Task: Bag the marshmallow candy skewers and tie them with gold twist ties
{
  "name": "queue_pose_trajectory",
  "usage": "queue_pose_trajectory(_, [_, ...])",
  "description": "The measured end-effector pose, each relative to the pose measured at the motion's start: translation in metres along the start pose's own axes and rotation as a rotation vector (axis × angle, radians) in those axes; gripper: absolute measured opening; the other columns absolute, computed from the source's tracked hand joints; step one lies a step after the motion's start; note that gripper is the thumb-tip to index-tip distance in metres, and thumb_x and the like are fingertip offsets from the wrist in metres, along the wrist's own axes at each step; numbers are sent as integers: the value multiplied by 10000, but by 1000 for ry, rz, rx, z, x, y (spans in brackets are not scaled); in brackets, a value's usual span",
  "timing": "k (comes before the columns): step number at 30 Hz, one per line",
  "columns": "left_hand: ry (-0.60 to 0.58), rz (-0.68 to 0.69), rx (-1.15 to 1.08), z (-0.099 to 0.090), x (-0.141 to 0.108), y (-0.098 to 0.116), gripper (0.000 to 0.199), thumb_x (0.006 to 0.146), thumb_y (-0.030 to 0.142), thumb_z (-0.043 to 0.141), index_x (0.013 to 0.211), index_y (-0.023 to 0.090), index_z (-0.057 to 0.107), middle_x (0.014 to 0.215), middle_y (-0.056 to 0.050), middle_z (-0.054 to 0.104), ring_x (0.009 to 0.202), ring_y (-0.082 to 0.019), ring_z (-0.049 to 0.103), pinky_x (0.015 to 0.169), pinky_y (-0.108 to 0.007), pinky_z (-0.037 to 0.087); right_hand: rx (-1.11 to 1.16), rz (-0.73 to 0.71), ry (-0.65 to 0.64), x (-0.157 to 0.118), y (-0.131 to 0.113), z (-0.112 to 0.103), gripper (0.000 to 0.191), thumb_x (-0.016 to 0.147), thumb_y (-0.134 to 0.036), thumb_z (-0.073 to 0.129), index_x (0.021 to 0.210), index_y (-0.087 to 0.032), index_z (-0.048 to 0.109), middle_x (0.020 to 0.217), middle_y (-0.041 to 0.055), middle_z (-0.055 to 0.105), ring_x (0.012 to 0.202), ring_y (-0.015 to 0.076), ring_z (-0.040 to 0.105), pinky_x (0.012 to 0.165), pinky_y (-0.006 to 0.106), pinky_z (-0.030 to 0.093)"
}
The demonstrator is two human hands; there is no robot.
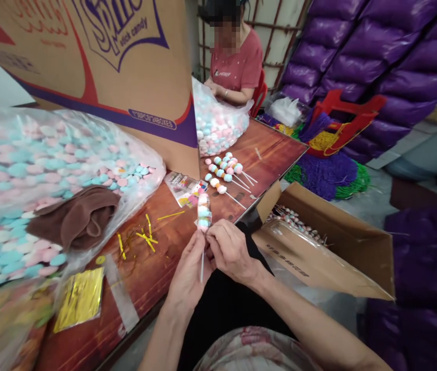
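My left hand is closed around the white stick of a marshmallow skewer, held upright above my lap. Pink, white and blue marshmallows are stacked on it inside a clear wrapper. At the wrapper's neck, just below the lowest marshmallow, the fingers of my right hand are pinched together; what lies between their tips is hidden. Loose gold twist ties are scattered on the table to the left, near a packet of gold ties. Beyond my hands, several marshmallow skewers lie beside printed clear wrappers.
A big bag of marshmallows covers the table's left, with a brown cloth on it. Behind stands a tall carton. An open box holding skewers is at right. Across the table sits a person.
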State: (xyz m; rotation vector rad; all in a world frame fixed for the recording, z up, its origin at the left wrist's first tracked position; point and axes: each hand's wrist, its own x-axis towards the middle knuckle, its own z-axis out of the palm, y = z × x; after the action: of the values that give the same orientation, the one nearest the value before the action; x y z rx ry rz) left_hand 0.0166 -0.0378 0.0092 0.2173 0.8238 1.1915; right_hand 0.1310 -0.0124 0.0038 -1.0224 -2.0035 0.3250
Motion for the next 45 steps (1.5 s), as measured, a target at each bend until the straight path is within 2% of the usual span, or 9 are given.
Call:
queue_pose_trajectory(6, [-90, 179, 280, 12, 3, 9, 499, 824, 665, 551, 842, 196, 723, 1085, -78, 629, 1051, -210, 564, 846, -290, 485, 301, 277, 76, -5, 1, -32, 183, 977, -183, 432, 811, -204, 505, 781, 17, 536, 718, 145, 519, 664, 273, 424])
queue_pose_trajectory(12, [-109, 223, 795, 35, 9, -6, 541, 857, 652, 505, 721, 177, 724, 824, -72, 616, 827, -195, 545, 808, -310, 438, 284, 260, 175, -10, 9, -57, 135, 945, -130, 502, 867, -199, 587, 813, 33, 585, 743, 153, 562, 675, 284, 446])
queue_pose_trajectory(24, [-230, 32, 629, 74, 15, -54, 453, 853, 554, 582, 614, 171, 627, 738, -35, 599, 757, -167, 515, 770, -293, 410, 398, 636, 337, -58, 18, -91, 115, 865, -302, 650, 839, -242, 745, 794, 61, 659, 732, 214, 610, 673, 334, 499])
queue_pose_trajectory(30, [-178, 315, 939, 77, 32, -62, 313, 846, 405, 626, 594, 228, 679, 656, -39, 643, 764, -210, 550, 763, -332, 415, 717, 966, 127, -66, 30, -95, 280, 794, -465, 717, 779, -186, 731, 611, 26, 590, 503, 135, 470, 488, 278, 393])
queue_pose_trajectory(34, [-261, 467, 1195, 66, 58, -35, 262, 876, 370, 591, 686, 252, 727, 726, -44, 698, 730, -200, 583, 764, -333, 419, 986, 1060, 278, -67, 51, -83, 272, 752, -425, 772, 711, -170, 687, 598, -4, 549, 443, 63, 345, 445, 229, 300])
queue_pose_trajectory(36, [-181, 574, 1248, 54, 80, -6, 211, 885, 346, 567, 810, 245, 737, 883, -54, 722, 846, -213, 614, 825, -335, 430, 1096, 1063, 458, -65, 68, -82, 261, 730, -426, 788, 796, -188, 702, 631, -17, 543, 440, 52, 319, 442, 223, 306])
queue_pose_trajectory(39, [189, 770, 1466, 32, 120, 44, 224, 878, 350, 546, 956, 213, 705, 1008, -95, 681, 991, -264, 583, 920, -389, 414, 1067, 1028, 593, -57, 93, -88, 334, 720, -461, 778, 927, -205, 720, 764, 21, 617, 500, 88, 421, 461, 243, 361])
queue_pose_trajectory(42, [510, 824, 1729, 9, 151, 76, 283, 854, 350, 560, 1035, 156, 659, 1087, -161, 622, 1087, -326, 535, 970, -445, 383, 804, 951, 522, -36, 108, -92, 354, 783, -476, 715, 986, -186, 714, 833, 53, 661, 592, 135, 513, 519, 268, 397])
queue_pose_trajectory(45, [556, 767, 1822, -4, 163, 83, 187, 845, 316, 557, 939, 176, 639, 1028, -137, 632, 1014, -305, 568, 876, -393, 425, 349, 752, 345, 1, 121, -85, 342, 876, -486, 598, 980, -177, 700, 872, 72, 684, 746, 197, 586, 674, 321, 454])
